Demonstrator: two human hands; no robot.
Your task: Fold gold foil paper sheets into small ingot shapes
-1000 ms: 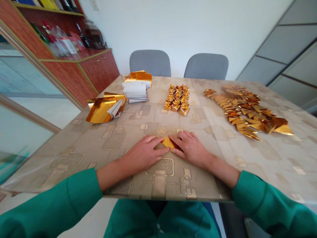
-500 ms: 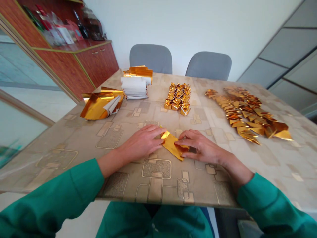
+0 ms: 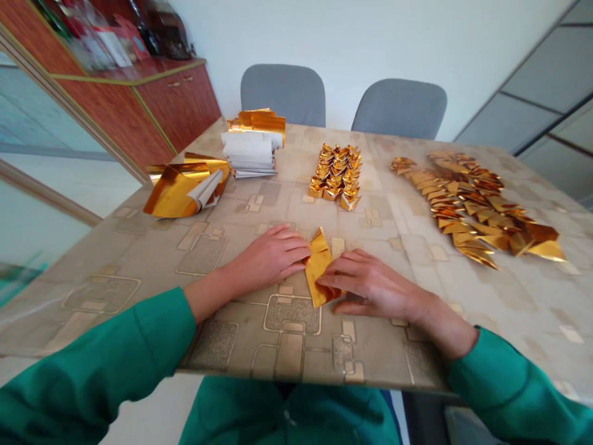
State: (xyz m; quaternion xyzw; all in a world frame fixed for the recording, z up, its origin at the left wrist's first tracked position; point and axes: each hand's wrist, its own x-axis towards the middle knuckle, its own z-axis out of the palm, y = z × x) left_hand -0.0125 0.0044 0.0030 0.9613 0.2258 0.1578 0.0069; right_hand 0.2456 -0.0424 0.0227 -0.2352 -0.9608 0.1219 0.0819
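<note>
Along the left of the patterned surface (image 3: 111, 309), loose gold foil sheets (image 3: 178, 194) are heaped with their pale backs partly showing. Just beyond them, a stack of white-backed sheets (image 3: 252, 154) is piled, with gold foil sheets on top; this supply appears unfolded and is judged to be the work left.

Nearer the edge, the left hand (image 3: 266, 259) is laid flat, its fingers (image 3: 296, 247) extended and loosely together, with the tips touching the left edge of a folded gold foil piece (image 3: 319, 266). That piece lies on the surface between both hands, its upper point standing slightly raised. The fingers (image 3: 336, 284) of the right hand (image 3: 375, 290) are spread and rest over its lower part; neither hand is clenched, and the piece is pressed rather than gripped.

Further back, a compact block of gold ingot-shaped pieces (image 3: 334, 176) is arranged in rows. To the right, a larger spread of triangular folded foil pieces (image 3: 472, 207) is laid out in overlapping rows. A substantial amount of folding is thus judged to be done.
</note>
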